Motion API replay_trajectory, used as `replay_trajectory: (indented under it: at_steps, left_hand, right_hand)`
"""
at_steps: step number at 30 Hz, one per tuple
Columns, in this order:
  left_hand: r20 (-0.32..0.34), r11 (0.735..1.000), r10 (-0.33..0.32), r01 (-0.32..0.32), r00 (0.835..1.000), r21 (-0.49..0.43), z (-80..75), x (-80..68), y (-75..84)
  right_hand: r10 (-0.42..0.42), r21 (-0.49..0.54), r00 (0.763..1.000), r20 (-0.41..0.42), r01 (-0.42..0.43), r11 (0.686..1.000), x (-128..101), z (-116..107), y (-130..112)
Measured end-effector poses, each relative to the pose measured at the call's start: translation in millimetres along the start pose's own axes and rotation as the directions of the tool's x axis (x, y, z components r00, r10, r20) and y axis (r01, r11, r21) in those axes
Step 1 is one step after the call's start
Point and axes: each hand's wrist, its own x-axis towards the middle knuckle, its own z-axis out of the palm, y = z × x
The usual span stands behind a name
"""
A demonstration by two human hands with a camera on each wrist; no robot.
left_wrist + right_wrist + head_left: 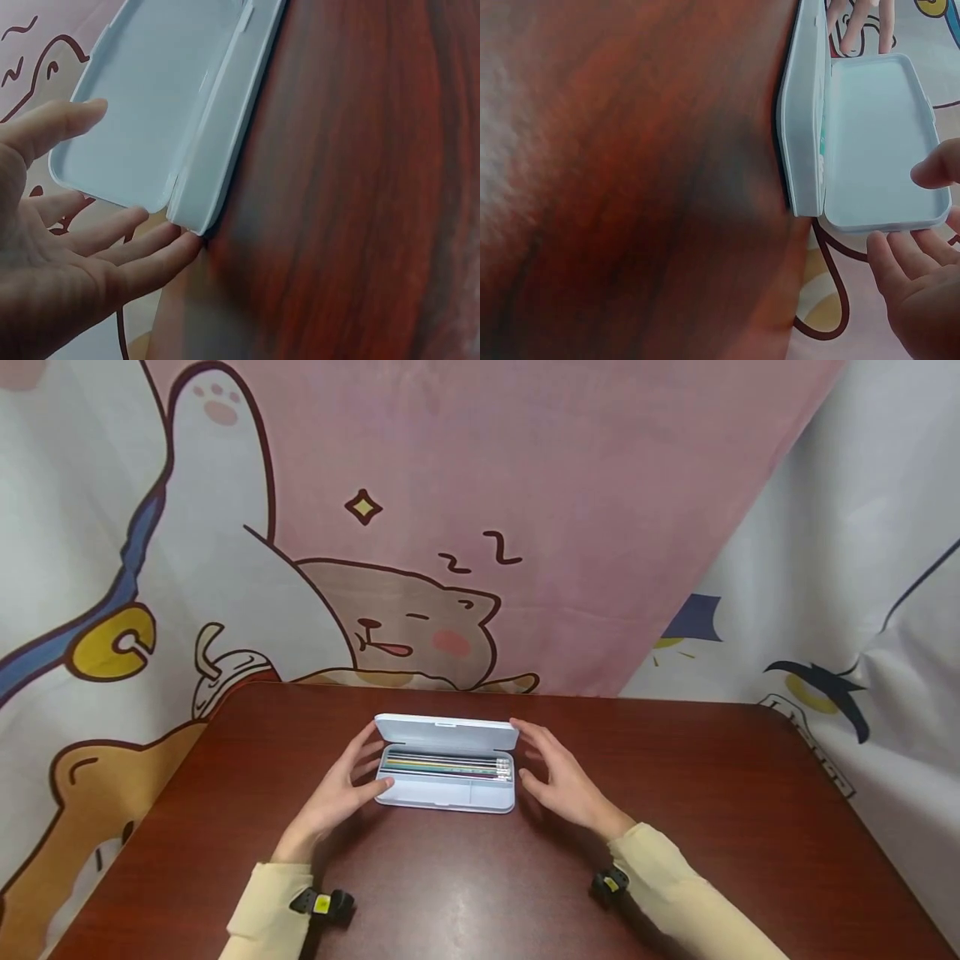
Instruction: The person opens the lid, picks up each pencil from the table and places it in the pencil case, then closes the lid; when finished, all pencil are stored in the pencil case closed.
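Ten fingers spread loosely are what we see first: the left hand (337, 793) has its fingers apart and nearly straight, the fingertips (176, 251) touching the near corner of the pencil case (447, 766), while the right hand (561, 777) hovers just beside the case's other end, fingers (889, 259) apart and relaxed, gripping nothing. We see the pale blue case lying at the centre of the head view, its lid (447, 732) raised toward the top of the frame and a row of coloured pencils (448, 764) lying lengthwise inside the tray. Cream sleeves (266, 910) run to the lower edge, each with a small black wrist device (322, 903) beside it. Beneath everything lies a dark reddish wooden table (712, 810) with a soft sheen, filling the lower half of the frame. Behind it, across the upper half, hangs a cartoon curtain (480, 485): a pink panel in the middle with a sleeping cat (412, 631), white folds at upper right.
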Motion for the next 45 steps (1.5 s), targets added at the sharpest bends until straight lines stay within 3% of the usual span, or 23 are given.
replay_trajectory:
  at_steps: [9,19,26,28,38,45]
  left_hand:
    - [-0.021,0.998,0.059,-0.059,0.998,-0.007,-2.7,-3.9,-3.9]
    - [-0.085,0.995,0.086,-0.083,0.993,0.047,-4.4,-10.7,-0.2]
    - [-0.134,0.988,0.085,-0.067,0.987,0.138,-6.3,-15.7,0.4]
    - [-0.148,0.986,0.085,-0.062,0.985,0.152,-6.3,-15.6,0.1]
    - [-0.189,0.981,0.039,-0.002,0.981,0.193,1.0,-12.5,-9.8]
    - [-0.205,0.982,-0.004,0.043,0.979,0.185,9.6,-8.9,-9.7]
  right_hand:
    - [-0.059,-0.017,0.998,-0.011,0.059,0.998,-11.3,5.0,-5.0]
    - [-0.051,-0.041,0.997,-0.064,0.049,0.998,-28.7,13.9,-13.3]
    - [-0.001,0.018,0.996,-0.090,0.003,1.000,-35.3,18.2,-11.6]
    - [0.020,0.033,0.995,-0.100,-0.017,0.999,-34.0,17.2,-20.5]
    - [0.167,0.126,0.979,-0.118,-0.152,0.980,-33.7,32.4,-1.4]
    - [0.213,0.063,0.967,-0.140,-0.206,0.976,-27.5,36.0,5.4]
